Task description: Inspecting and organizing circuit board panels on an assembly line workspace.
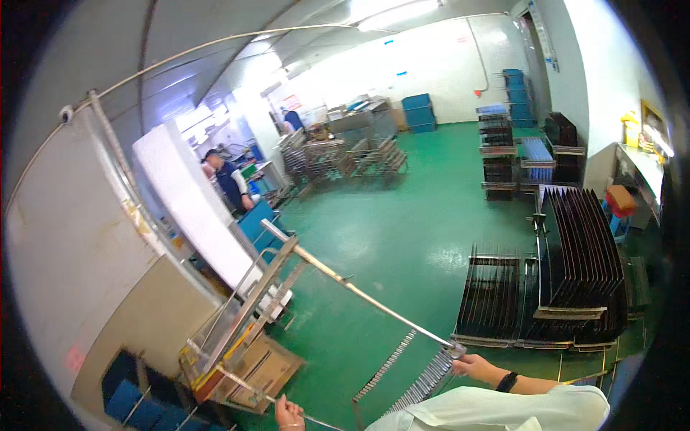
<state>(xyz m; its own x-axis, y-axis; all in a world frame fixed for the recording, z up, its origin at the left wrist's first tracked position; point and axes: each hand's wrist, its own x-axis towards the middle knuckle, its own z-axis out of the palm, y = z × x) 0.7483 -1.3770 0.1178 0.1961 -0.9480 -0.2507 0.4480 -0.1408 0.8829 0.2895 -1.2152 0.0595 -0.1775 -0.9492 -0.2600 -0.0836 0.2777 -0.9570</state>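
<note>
A metal slotted rack (359,291), an open frame of rods with comb-like toothed strips, hangs tilted in front of me. My right hand (476,367), with a black band on its wrist, is closed round the rack's near right corner, beside a toothed strip (429,378). Lower left, my left hand (290,412) is closed on the rack's other long rod, partly cut off by the picture's lower edge. Between the rods no panels show, only green floor.
Racks filled with dark upright panels (578,244) stand close on my right, with more stacks (496,147) behind. Left are a cardboard box (262,373) and a pale wall (79,237). Bare metal racks (338,158) and a co-worker (230,179) are farther off.
</note>
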